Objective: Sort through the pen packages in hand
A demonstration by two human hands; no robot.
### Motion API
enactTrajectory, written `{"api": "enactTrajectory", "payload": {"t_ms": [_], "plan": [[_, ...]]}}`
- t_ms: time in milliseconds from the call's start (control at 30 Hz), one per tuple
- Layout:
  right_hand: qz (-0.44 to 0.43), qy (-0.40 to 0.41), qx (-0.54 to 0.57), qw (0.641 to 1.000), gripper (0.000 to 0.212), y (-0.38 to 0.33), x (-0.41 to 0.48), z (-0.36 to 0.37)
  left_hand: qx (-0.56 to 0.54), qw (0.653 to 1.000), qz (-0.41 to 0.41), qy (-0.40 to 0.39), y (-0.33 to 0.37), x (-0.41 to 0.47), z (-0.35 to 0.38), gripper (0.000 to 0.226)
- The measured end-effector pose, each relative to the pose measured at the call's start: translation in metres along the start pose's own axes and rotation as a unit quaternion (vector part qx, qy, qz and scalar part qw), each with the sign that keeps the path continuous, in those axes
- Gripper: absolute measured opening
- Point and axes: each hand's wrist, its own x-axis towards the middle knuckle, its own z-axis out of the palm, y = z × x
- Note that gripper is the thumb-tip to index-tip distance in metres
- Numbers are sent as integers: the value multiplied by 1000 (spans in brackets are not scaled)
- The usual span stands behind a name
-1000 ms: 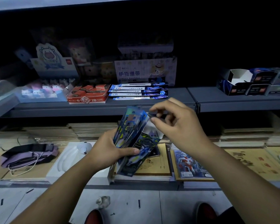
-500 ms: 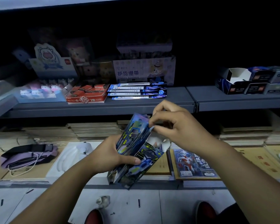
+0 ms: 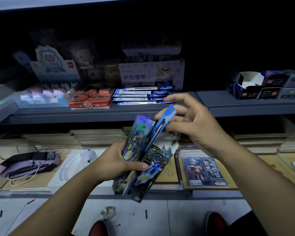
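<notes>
left hand point(image 3: 112, 165) grips blue packets point(image 3: 140, 150) | right hand point(image 3: 192, 123) fingers pinch 1 packet | shelf box point(image 3: 90, 103) reads "2B"

The person is showing two bare forearms, with no sleeve reaching into view on either side. The left hand point(image 3: 112, 165) and the right hand point(image 3: 197, 126) are wearing no gloves, rings, watch or bands that can be made out. The nails are looking short and unpainted. At the bottom edge, two red shoes point(image 3: 99, 229) are peeking in with dark rims, and dark trouser fabric point(image 3: 249, 223) is covering the leg above the right shoe.
</notes>
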Motion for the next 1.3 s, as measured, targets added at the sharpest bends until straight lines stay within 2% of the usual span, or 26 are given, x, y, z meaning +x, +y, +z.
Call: {"api": "enactTrajectory", "payload": {"t_ms": [67, 200, 267, 400, 533, 633, 767, 900, 967, 1300], "plan": [[23, -18, 6, 1000, 44, 0, 0, 1, -4, 1000, 1, -4, 0, -1, 0, 40], [-1, -39, -70, 997, 18, -3, -1, 1, -2, 1000, 2, 0, 2, -3, -1, 41], [-6, -29, -69, 997, 15, -4, -1, 1, -14, 1000, 4, 11, 2, -3, -3, 34], [-32, 10, 17, 999, 17, -7, 0, 1, -37, 999, 7, 18, 4, -2, -1, 21], [-57, 69, 89, 992, 18, -7, 2, 2, -29, 999, 12, 24, 4, 1, -3, 37], [-84, 121, 136, 980, 15, -11, 5, -2, -7, 999, 4, 31, -1, 3, -5, 38], [-113, 230, 77, 963, 17, -12, 8, -10, -15, 997, 3, 70, -6, 5, -9, 33], [-107, 312, 17, 944, 15, -6, 9, -13, -33, 994, 16, 105, -6, 4, -10, 37], [-109, 326, -5, 939, 10, -4, 9, -13, -39, 992, 18, 115, -6, 4, -9, 37], [-111, 358, -62, 925, 21, 0, 8, -16, -22, 992, 30, 123, -8, 5, -10, 37]]}}
